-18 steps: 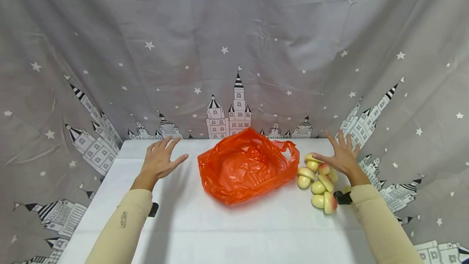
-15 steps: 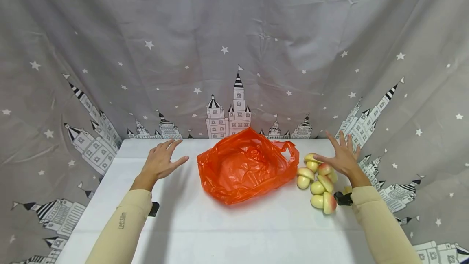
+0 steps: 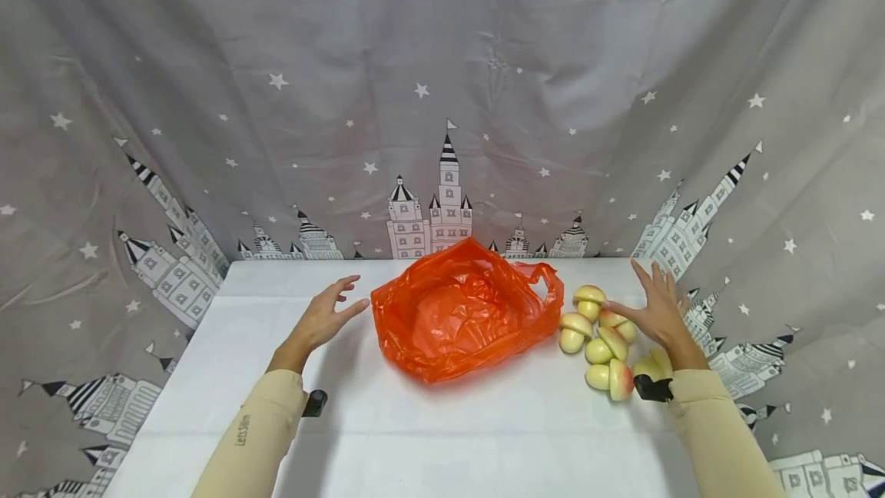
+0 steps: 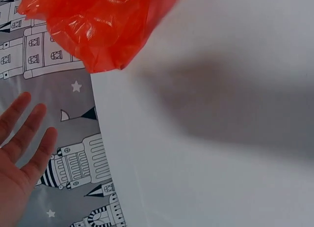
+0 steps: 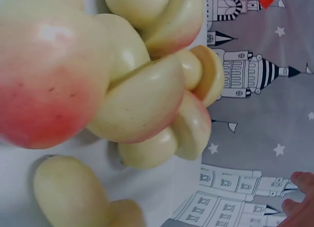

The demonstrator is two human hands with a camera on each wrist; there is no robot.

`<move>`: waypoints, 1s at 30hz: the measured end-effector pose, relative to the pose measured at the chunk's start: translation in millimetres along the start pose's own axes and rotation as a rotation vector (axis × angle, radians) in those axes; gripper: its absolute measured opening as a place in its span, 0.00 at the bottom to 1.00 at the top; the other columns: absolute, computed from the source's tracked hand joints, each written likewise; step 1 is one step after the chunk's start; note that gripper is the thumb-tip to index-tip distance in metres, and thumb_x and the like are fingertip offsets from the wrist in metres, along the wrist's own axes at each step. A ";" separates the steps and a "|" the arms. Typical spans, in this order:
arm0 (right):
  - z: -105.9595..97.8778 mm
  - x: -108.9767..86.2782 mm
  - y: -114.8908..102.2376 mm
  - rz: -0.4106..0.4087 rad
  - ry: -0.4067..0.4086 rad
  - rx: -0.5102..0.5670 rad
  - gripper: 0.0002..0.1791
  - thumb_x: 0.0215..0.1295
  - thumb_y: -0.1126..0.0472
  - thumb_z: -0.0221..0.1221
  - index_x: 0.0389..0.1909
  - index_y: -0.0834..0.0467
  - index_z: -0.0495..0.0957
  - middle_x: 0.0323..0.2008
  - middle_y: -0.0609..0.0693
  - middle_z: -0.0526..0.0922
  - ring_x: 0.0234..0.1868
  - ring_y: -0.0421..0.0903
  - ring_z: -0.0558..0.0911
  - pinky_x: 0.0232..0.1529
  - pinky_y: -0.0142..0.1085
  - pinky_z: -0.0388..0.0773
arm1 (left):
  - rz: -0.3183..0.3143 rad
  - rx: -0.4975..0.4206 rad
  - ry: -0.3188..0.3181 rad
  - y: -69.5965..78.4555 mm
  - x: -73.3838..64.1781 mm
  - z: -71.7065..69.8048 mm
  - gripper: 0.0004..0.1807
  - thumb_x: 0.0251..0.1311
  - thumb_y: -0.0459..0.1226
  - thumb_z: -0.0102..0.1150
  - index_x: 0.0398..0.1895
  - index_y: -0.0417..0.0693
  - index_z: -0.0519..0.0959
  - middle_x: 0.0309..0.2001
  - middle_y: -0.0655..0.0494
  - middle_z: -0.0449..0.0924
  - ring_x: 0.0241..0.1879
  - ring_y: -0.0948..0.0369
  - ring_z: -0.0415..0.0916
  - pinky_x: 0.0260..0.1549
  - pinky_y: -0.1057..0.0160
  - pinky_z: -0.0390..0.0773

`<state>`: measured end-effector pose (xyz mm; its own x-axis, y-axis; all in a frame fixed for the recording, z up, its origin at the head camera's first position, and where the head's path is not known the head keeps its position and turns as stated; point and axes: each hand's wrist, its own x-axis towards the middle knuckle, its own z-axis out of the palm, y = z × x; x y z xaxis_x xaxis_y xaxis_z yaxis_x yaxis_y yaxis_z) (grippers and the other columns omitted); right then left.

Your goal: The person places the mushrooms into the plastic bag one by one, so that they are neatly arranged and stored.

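An orange-red plastic bag [image 3: 456, 321] lies on the white table with its mouth spread wide and a handle loop at its right. My left hand [image 3: 325, 317] hovers left of the bag, fingers apart and holding nothing, the thumb close to the bag's edge. To the right of the bag sit several toy mushrooms [image 3: 598, 350], pale yellow with a pink blush, in a loose cluster. Above the cluster's right side is my right hand [image 3: 660, 313], fingers spread, nothing in it. In the right wrist view the mushrooms [image 5: 142, 99] fill the left half, and fingertips [image 5: 299, 180] show at the edge.
The white table [image 3: 429, 452] ends at a grey curtain [image 3: 387, 44] printed with castles and stars, which hangs behind and along both sides. Each wrist wears a black camera mount, such as the left one [image 3: 315, 403].
My left hand has moved right, closer to the bag. The right hand has shifted slightly right and toward me over the mushrooms. Bag and mushrooms have stayed in place.
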<state>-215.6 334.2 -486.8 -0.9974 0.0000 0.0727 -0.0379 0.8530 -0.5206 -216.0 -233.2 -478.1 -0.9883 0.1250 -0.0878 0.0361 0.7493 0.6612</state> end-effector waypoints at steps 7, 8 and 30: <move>0.2 -13.8 13.4 0.006 0.038 0.088 0.54 0.58 0.38 0.61 0.76 0.55 0.44 0.74 0.67 0.36 0.72 0.70 0.33 0.61 0.73 0.29 | -0.054 -0.099 0.011 -2.0 0.4 13.3 0.38 0.64 0.56 0.53 0.72 0.48 0.59 0.65 0.37 0.66 0.61 0.41 0.66 0.56 0.39 0.69; 0.4 -16.2 15.1 0.006 0.042 0.097 0.53 0.58 0.39 0.61 0.76 0.55 0.44 0.74 0.67 0.36 0.72 0.70 0.33 0.61 0.73 0.30 | -0.071 -0.116 0.013 -2.2 0.2 14.9 0.37 0.64 0.55 0.54 0.72 0.49 0.59 0.65 0.37 0.66 0.61 0.41 0.66 0.56 0.39 0.69; 31.2 -61.6 49.1 0.204 0.325 0.332 0.41 0.52 0.58 0.69 0.66 0.66 0.65 0.68 0.69 0.60 0.69 0.66 0.56 0.69 0.59 0.47 | -0.242 -0.427 0.180 0.4 -2.9 63.4 0.33 0.63 0.50 0.59 0.66 0.43 0.66 0.59 0.38 0.72 0.53 0.45 0.70 0.51 0.50 0.73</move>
<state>-157.9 359.8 -543.4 -0.9178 0.3566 0.1746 0.0853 0.6065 -0.7905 -203.8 -192.0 -524.7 -0.9719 -0.1611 -0.1714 -0.2235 0.4059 0.8862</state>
